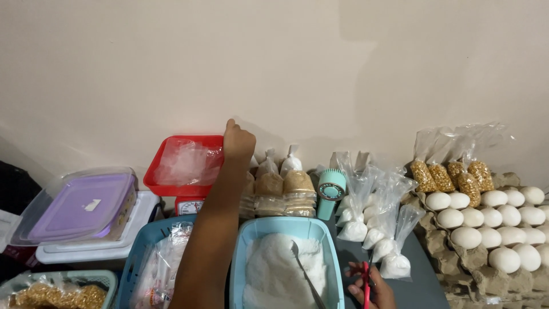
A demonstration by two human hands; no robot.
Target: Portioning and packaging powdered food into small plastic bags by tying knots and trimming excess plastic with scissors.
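Against the wall at the back of the surface, the left hand (238, 143) is closed in a loose fist on the right rim of the red scale pan (171, 182), which holds a clear plastic bag (186, 163). Down at the near edge, the right hand (373, 289) grips red-handled scissors (366, 283), fingers curled around them, just right of the blue basket (337, 257) of white sugar with its metal spoon (306, 274). Small filled bags (394, 264) lie just beyond that hand.
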